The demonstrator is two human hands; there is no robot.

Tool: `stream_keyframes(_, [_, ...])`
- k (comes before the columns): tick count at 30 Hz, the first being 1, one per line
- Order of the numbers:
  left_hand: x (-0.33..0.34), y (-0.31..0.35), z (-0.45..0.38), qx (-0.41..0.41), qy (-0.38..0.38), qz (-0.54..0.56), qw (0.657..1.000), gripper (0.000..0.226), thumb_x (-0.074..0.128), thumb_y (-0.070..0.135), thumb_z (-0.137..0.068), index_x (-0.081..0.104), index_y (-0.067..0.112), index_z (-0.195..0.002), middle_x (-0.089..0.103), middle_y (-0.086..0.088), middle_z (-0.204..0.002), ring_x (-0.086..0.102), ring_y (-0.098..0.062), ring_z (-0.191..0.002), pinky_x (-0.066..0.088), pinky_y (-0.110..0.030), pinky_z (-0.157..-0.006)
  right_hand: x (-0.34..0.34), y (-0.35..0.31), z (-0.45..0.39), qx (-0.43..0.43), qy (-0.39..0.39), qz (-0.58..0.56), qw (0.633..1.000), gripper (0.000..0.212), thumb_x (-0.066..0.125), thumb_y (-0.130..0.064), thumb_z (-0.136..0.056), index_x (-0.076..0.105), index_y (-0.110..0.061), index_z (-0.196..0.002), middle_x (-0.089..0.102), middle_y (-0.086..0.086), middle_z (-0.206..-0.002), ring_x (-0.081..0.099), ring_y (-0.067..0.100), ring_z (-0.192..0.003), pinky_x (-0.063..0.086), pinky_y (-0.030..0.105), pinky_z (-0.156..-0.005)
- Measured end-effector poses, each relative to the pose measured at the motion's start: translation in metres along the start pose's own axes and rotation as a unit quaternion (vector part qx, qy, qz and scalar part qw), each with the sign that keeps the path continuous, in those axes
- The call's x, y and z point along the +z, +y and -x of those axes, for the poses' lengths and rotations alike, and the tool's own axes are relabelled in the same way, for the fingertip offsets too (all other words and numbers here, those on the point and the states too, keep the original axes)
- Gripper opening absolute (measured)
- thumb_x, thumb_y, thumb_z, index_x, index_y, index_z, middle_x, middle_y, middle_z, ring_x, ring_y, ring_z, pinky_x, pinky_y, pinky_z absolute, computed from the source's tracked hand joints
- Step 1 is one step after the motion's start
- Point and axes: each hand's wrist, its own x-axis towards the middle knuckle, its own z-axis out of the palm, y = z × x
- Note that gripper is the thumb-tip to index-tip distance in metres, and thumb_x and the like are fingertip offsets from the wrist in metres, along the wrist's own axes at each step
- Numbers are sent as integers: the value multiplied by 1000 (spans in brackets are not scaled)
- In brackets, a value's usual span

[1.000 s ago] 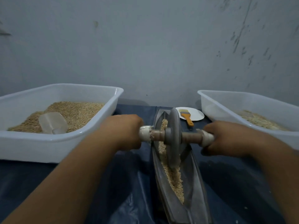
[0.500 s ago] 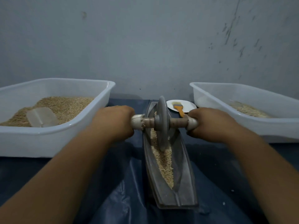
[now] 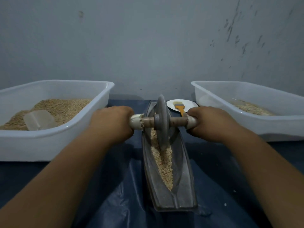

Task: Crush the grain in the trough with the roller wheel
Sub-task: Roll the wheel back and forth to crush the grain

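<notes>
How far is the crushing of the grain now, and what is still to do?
Done: grain lies along the trough, and the roller wheel stands in it. In hand: the left hand and right hand grip the axle ends, with the wheel over the far half. Left: the near grain looks coarse, so rolling must go on; how fine it is I cannot tell.

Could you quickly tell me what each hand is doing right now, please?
Left hand: grips the left handle of the roller wheel.
Right hand: grips the wheel's right handle.
</notes>
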Motion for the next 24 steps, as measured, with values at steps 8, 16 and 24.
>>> stream_keyframes(8, [-33,-14,11,40,-260,80,962,26,84,41,-58,63,41,-71,65,18,-65,62,-1,-61,41,-21,-55,-43,4,24,8,-285,-119,951,22,84,-39,-65,66,-34,-77,70,-6,-69,64,7,-58,47,22,-54])
stream_keyframes(16, [-17,-3,4,11,-111,28,993,26,77,31,-70,51,32,-67,60,8,-74,57,-9,-69,42,-28,-64,-12,-2,9,-13,-53,-25,998,23,74,-33,-76,51,-32,-69,60,-6,-74,60,19,-76,46,31,-63])
stream_keyframes(24, [-52,-13,18,18,-326,67,943,30,80,43,-57,63,46,-81,69,11,-65,65,-5,-57,47,-21,-53,-57,1,31,8,-329,-171,929,19,85,-34,-66,69,-35,-75,71,-7,-68,66,6,-55,49,16,-52])
